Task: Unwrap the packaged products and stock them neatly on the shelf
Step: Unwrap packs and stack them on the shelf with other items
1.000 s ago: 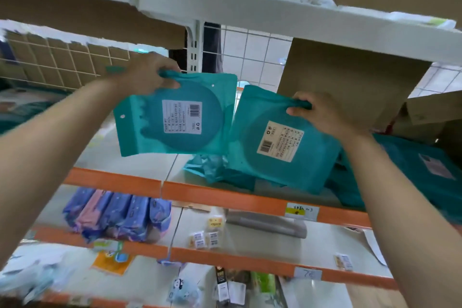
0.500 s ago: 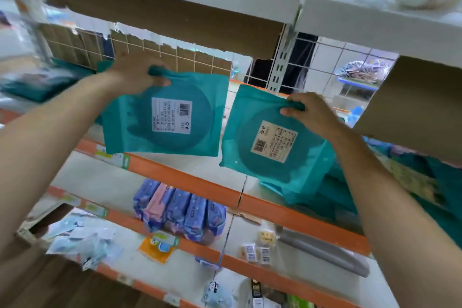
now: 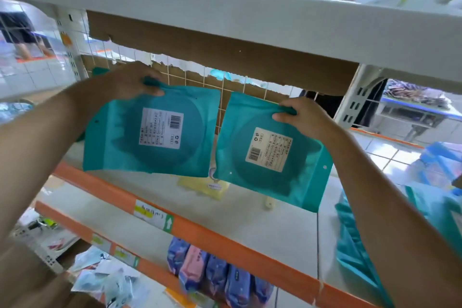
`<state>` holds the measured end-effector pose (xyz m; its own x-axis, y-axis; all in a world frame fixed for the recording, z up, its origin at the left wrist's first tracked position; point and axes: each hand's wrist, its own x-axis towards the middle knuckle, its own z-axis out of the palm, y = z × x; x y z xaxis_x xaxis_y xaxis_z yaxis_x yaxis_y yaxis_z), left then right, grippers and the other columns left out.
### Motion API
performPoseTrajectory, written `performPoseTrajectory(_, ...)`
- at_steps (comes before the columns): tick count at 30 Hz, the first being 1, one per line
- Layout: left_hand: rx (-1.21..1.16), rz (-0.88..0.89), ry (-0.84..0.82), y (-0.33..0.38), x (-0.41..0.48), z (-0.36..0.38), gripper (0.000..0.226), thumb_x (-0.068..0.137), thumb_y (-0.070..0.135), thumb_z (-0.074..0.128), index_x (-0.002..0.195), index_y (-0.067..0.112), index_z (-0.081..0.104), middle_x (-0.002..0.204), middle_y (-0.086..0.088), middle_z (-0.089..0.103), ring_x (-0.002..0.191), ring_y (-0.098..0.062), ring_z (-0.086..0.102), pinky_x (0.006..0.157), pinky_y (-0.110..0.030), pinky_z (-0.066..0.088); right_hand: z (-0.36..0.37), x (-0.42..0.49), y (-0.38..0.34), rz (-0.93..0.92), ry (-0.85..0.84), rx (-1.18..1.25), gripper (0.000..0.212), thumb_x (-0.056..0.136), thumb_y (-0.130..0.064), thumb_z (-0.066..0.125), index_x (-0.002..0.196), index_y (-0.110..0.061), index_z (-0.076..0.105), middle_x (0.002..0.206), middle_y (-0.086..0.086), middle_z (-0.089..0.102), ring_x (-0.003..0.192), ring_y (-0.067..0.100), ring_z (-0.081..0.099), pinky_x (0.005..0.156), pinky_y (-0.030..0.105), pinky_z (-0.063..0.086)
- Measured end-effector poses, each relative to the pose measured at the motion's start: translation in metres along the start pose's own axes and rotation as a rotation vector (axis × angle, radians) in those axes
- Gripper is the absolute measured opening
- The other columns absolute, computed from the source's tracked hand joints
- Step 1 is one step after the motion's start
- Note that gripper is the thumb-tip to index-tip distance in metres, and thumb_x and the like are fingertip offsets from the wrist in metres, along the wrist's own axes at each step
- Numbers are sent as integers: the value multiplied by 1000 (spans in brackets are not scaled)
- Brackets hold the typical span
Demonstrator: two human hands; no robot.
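Observation:
I hold two flat teal pouches with white barcode labels up in front of the middle shelf (image 3: 287, 237). My left hand (image 3: 125, 82) grips the top edge of the left pouch (image 3: 120, 147), which hangs fairly level. My right hand (image 3: 302, 116) pinches the top edge of the right pouch (image 3: 237, 157), which is tilted down to the right. The two pouches hang side by side, nearly touching, above the white shelf board with its orange front rail (image 3: 225, 237).
A yellow pack (image 3: 200, 186) lies on the shelf behind the pouches. More teal pouches (image 3: 355, 252) are piled at the right. Blue and pink packs (image 3: 215, 272) stand on the lower shelf. The upper white shelf (image 3: 250, 12) and torn cardboard (image 3: 225, 57) hang overhead.
The view has swung left along the shelf and closer. Both hands keep their grip, and the two pouches have come nearer together over a barer stretch of shelf.

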<state>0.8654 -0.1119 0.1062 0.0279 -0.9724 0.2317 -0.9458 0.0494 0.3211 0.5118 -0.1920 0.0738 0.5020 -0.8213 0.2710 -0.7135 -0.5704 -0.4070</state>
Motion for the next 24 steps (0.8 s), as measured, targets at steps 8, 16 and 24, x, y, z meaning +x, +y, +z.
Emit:
performPoseTrajectory(8, -1, 12, 41, -75, 21, -10, 18, 85, 17, 65, 97, 4, 68, 94, -15, 64, 92, -26, 53, 90, -38, 35, 34, 43, -41, -33, -4, -8, 18, 89, -34, 60, 99, -19, 66, 79, -8, 57, 81, 16, 55, 66, 30, 34)
performPoseTrajectory(16, -94, 27, 36, -162, 42, -20, 24, 85, 9, 64, 106, -2, 66, 108, -21, 63, 93, -26, 52, 82, -30, 33, 77, 69, -93, 38, 15, 6, 13, 90, -31, 59, 84, -20, 62, 68, -8, 54, 62, 8, 48, 59, 28, 31)
performPoseTrajectory(24, -61, 40, 32, -260, 70, -34, 14, 86, 8, 62, 96, -1, 68, 88, -17, 61, 81, -33, 54, 65, -27, 37, 127, 102, -154, 196, 47, -31, 17, 89, -34, 60, 75, -26, 56, 66, -3, 54, 60, 12, 49, 59, 29, 34)
